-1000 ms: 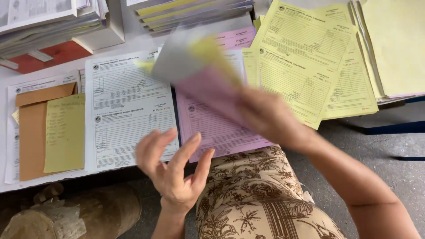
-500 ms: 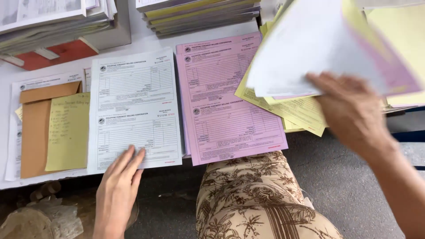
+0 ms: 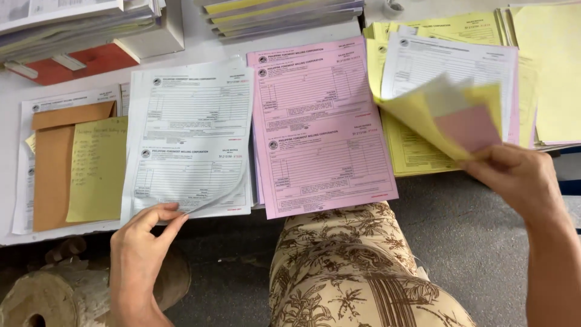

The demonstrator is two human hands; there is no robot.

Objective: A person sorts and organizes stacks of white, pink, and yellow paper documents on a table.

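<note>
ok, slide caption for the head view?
Left hand lifts white forms; right hand holds up yellow and pink sheets.

Lying in view: one white form stack (image 3: 190, 136), one pink form stack (image 3: 321, 124), one brown envelope (image 3: 53, 163), two hands working: left hand (image 3: 142, 242), right hand (image 3: 520, 178).

Bright, even, soft daylight-like light; source direction cannot be told. No hard shadows; only faint soft shading under the lifted corner of the white forms (image 3: 190, 145) and below the worktop (image 3: 12, 239) edge, where the floor (image 3: 478, 242) reads darker. No glare on the paper. Centre sharp: print on the pink forms (image 3: 321, 130) is crisp. Motion blur on the fanned yellow and pink sheets (image 3: 451, 118) by the right hand (image 3: 520, 178). Slight bowing of lines toward the frame edges.
</note>
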